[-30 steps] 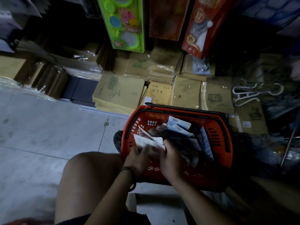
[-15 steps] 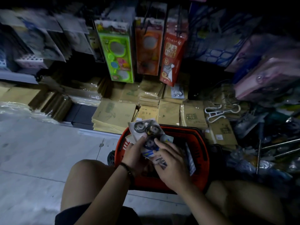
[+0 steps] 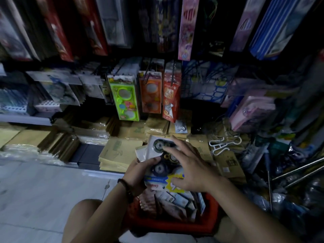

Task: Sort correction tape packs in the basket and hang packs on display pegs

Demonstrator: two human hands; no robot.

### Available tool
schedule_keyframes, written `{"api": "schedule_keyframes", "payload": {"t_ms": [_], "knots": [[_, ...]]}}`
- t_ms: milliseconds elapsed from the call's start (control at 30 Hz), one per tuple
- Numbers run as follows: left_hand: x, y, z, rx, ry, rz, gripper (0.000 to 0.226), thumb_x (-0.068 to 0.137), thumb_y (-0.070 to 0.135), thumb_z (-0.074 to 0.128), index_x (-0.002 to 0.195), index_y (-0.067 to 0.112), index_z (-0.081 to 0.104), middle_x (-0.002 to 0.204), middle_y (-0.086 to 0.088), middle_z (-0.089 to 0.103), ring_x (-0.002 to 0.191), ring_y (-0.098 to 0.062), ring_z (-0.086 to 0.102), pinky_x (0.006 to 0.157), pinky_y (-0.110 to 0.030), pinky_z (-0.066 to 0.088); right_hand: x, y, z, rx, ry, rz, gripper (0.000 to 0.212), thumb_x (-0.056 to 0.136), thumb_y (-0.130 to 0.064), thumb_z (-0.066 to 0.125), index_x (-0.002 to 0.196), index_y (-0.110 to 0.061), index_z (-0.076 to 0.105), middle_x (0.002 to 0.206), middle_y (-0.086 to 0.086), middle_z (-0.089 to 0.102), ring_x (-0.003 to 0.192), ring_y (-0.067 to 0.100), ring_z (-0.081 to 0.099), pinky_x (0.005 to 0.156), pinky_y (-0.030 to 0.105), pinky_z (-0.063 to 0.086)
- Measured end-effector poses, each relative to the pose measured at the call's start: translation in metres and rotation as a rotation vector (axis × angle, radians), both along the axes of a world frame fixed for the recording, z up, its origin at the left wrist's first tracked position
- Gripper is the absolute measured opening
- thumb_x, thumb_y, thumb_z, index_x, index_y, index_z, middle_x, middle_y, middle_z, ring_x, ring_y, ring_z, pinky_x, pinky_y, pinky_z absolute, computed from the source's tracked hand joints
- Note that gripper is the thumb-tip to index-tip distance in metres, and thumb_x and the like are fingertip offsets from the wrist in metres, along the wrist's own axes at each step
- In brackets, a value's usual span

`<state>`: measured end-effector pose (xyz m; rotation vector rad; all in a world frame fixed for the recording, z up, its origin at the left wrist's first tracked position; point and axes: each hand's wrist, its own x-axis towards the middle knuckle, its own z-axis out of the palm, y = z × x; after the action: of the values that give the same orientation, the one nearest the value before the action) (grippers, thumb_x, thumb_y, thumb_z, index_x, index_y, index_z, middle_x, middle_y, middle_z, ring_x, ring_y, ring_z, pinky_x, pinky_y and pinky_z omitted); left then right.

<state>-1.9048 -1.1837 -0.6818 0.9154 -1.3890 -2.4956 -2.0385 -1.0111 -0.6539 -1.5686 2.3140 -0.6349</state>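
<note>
I hold a small stack of correction tape packs (image 3: 158, 168) above the red basket (image 3: 172, 223). Each pack is a white card with dark round tape wheels and a blue and yellow label. My left hand (image 3: 138, 174) grips the stack from the left, thumb across the front. My right hand (image 3: 190, 165) lies over the packs' right side, its spread fingers on the top and its thumb on the yellow label. More packs (image 3: 177, 200) lie loose inside the basket between my knees.
Hanging goods fill the pegs ahead: a green toy pack (image 3: 125, 100), an orange pack (image 3: 151, 92), a red pack (image 3: 171, 100). Brown notebooks (image 3: 119, 153) are stacked on the low shelf. A white hanger (image 3: 224, 144) and metal rods (image 3: 298, 171) lie at the right. Grey floor tiles (image 3: 43, 193) are at the left.
My view has tilted up from the basket toward the pegs. Both hands have lifted the stack of packs out of the basket and raised it higher.
</note>
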Motion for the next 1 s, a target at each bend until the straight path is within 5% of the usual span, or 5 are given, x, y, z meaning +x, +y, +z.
{"api": "schedule_keyframes", "payload": {"t_ms": [233, 433, 633, 800, 1000], "knots": [[-0.008, -0.009, 0.047, 0.190, 0.224, -0.099, 0.071, 0.097, 0.049, 0.061, 0.148, 0.000, 0.059, 0.150, -0.030, 0.058, 0.137, -0.044, 0.059, 0.117, -0.058, 0.047, -0.003, -0.017, 0.029, -0.228, -0.009, -0.237, 0.102, 0.074, -0.069, 0.078, 0.160, -0.048, 0.027, 0.146, -0.012, 0.028, 0.140, 0.011, 0.037, 0.111, 0.034, 0.045], [-0.016, -0.003, 0.064, 0.013, 0.309, 0.030, 0.076, 0.080, 0.039, 0.087, 0.143, 0.006, 0.061, 0.139, -0.032, 0.064, 0.120, -0.043, 0.070, 0.092, -0.053, 0.062, 0.008, -0.051, 0.045, -0.339, -0.168, -0.655, 0.094, 0.062, -0.093, 0.066, 0.141, -0.047, 0.044, 0.126, -0.004, 0.038, 0.120, 0.022, 0.058, 0.096, 0.038, 0.056], [-0.028, -0.033, 0.094, 0.014, 0.268, 0.215, 0.051, 0.095, 0.022, 0.071, 0.143, 0.007, 0.059, 0.136, -0.030, 0.068, 0.119, -0.052, 0.068, 0.095, -0.066, 0.057, -0.001, -0.051, 0.076, -0.299, 0.034, -0.452, 0.098, 0.067, -0.094, 0.056, 0.150, -0.048, 0.032, 0.139, -0.007, 0.024, 0.129, 0.021, 0.050, 0.098, 0.039, 0.055], [-0.031, -0.061, 0.144, -0.098, 0.296, 0.201, 0.033, 0.101, 0.019, 0.066, 0.131, 0.006, 0.067, 0.116, -0.021, 0.079, 0.093, -0.035, 0.080, 0.075, -0.050, 0.067, -0.014, -0.056, 0.126, -0.188, 0.305, -0.266, 0.106, 0.075, -0.085, 0.061, 0.161, -0.038, 0.020, 0.159, -0.011, 0.012, 0.143, 0.021, 0.028, 0.111, 0.044, 0.046], [-0.037, -0.103, 0.203, -0.257, 0.324, 0.180, 0.040, 0.093, 0.022, 0.075, 0.128, 0.006, 0.066, 0.116, -0.027, 0.078, 0.092, -0.039, 0.076, 0.080, -0.053, 0.065, -0.041, -0.075, 0.184, -0.271, 0.179, -0.085, 0.095, 0.075, -0.076, 0.073, 0.152, -0.034, 0.035, 0.145, -0.023, 0.026, 0.140, 0.006, 0.032, 0.116, 0.031, 0.036]]}}
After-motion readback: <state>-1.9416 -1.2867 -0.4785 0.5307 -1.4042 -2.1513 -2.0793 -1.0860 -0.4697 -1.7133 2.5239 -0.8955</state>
